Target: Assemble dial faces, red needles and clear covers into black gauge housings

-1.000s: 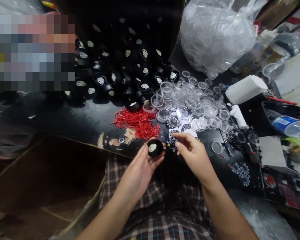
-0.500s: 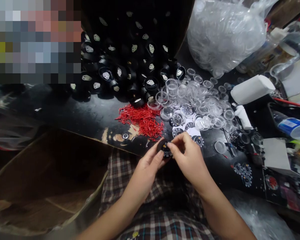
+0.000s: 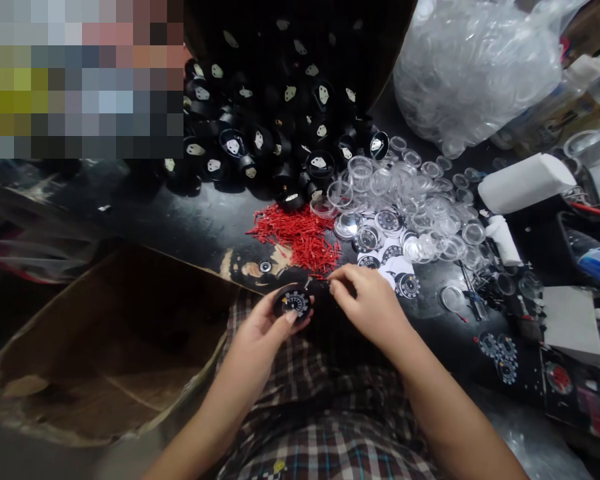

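- Dial cup (image 3: 294,301), black and round with a numbered face, is held above the near edge of the counter (image 3: 180,227), face up; a small yellow mark shows on the dial.
- Left hand (image 3: 260,330) grips the cup by its rim, thumb on the face, fingers around the far side.
- Right hand (image 3: 367,293) is to the right, apart from the cup, fingertips drawn together near the counter; whether they pinch anything cannot be told.
- Small red piece (image 3: 317,277) lies just beside the right fingertips.
- Small metal ring (image 3: 265,267) lies on a worn patch, left of the right hand.
- Red slivers (image 3: 297,237) form a loose heap beyond both hands.
- Printed dials (image 3: 409,285) lie right of the heap, some overlapping.
- Clear round covers (image 3: 423,200) are piled behind the dials.
- Black cups (image 3: 233,143) with pale plates inside stand crowded at the back.
- Clear plastic bag (image 3: 470,73), bulging, stands at far right.
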Demonstrator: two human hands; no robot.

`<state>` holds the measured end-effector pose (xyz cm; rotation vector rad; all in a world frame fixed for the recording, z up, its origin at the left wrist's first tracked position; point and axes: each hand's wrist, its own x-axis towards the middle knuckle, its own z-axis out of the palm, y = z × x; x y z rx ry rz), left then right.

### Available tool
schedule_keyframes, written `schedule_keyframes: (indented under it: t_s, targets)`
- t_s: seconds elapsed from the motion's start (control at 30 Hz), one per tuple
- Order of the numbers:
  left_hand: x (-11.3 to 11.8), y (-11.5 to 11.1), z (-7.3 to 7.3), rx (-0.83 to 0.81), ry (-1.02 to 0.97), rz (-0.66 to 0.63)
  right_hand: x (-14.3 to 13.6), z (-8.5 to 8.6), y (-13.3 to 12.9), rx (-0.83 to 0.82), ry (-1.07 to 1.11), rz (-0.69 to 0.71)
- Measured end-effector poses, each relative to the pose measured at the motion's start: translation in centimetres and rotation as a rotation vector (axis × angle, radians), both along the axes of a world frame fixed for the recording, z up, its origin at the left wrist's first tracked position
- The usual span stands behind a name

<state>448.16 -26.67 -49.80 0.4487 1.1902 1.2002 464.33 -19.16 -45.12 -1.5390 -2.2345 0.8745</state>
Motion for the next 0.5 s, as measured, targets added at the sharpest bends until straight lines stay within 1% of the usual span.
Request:
schedule_keyframes:
  t_s: [0.07,0.1,0.2,0.3,0.37,0.43,0.5]
  targets:
    - [-0.2,0.1,0.5,-0.009,-0.03,0.068,-0.9,-0.3,0.8,0.126,-0.244,0.039]
    - [-0.2,0.2,0.7,-0.004,-0.045,0.105,-1.4,-0.4,1.1,0.172,-0.323,0.063]
    - [0.0,0.7,1.0,0.021,-0.086,0.195,-2.8,-0.9,1.7,0.267,-0.426,0.103]
    - [0.2,1.1,0.8,0.021,-0.141,0.215,-3.8,-1.4,2.1,0.283,-0.469,0.1]
    - [0.4,1.2,0.8,0.011,-0.166,0.224,-4.0,-1.6,2.1,0.279,-0.453,0.1]
    - [0.6,1.3,0.9,-0.003,-0.145,0.249,-3.6,-1.5,2.0,0.287,-0.399,0.111]
    - [0.9,1.5,1.0,-0.025,-0.099,0.261,-2.2,-1.3,1.7,0.268,-0.332,0.103]
